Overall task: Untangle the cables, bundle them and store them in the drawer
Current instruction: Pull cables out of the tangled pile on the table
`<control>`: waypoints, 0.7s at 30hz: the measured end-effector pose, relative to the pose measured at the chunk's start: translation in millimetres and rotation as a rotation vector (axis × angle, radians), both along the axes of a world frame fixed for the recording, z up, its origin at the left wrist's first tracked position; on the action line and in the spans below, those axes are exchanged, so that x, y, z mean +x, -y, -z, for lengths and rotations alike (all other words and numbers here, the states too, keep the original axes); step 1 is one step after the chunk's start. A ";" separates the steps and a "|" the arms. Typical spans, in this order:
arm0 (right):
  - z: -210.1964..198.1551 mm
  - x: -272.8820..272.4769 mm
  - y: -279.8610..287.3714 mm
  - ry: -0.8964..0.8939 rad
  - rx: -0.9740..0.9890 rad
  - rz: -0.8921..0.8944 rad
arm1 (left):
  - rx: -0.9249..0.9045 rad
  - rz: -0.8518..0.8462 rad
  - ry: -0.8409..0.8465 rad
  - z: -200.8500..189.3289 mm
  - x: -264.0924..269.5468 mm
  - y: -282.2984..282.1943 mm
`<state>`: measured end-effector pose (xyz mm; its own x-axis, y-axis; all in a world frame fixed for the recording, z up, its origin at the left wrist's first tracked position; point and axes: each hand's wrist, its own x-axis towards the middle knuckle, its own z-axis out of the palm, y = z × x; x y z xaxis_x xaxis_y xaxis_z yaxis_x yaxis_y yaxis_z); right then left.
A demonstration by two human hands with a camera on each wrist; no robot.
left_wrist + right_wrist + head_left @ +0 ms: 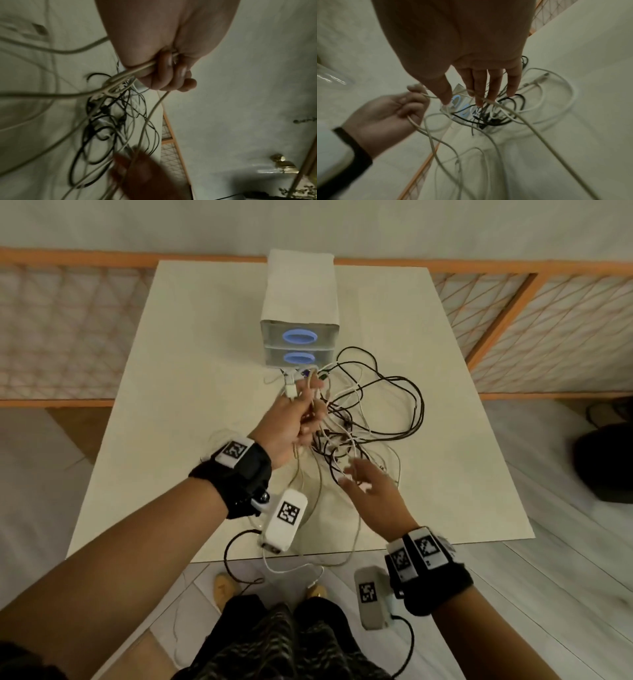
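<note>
A tangle of black and white cables (370, 412) lies on the white table (191, 344) in front of a small two-drawer unit (299, 337) with blue oval handles, both drawers closed. My left hand (294, 419) is raised over the tangle's left side and grips a folded bunch of white cable (123, 78), with plug ends sticking out past the fingers. My right hand (370, 487) hovers with straight, spread fingers (494, 86) over the tangle's near side; a white cable (513, 112) runs just under the fingertips. White strands (342, 556) hang over the table's near edge.
The drawer unit stands at the table's far middle. An orange-framed lattice barrier (534, 330) runs behind and to the right of the table. A dark object (606, 460) sits on the floor at the right. My feet (226, 587) are just below the near table edge.
</note>
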<state>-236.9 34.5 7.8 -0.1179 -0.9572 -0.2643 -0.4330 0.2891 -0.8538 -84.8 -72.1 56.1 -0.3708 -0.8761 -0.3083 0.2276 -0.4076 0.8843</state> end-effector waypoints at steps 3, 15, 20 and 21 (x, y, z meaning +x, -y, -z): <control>-12.5 11.9 15.2 -0.114 -0.189 0.032 | 0.012 0.047 0.115 14.6 1.1 -14.8; 50.9 76.9 -32.2 -0.721 -0.126 -1.180 | 0.025 -0.014 0.075 7.5 13.7 -9.1; 57.8 62.7 -23.8 -0.710 -0.216 -1.078 | 0.038 -0.045 0.020 2.4 27.6 -11.0; 56.2 61.1 -23.4 -0.671 -0.168 -1.088 | 0.037 -0.051 0.013 1.2 30.5 -11.8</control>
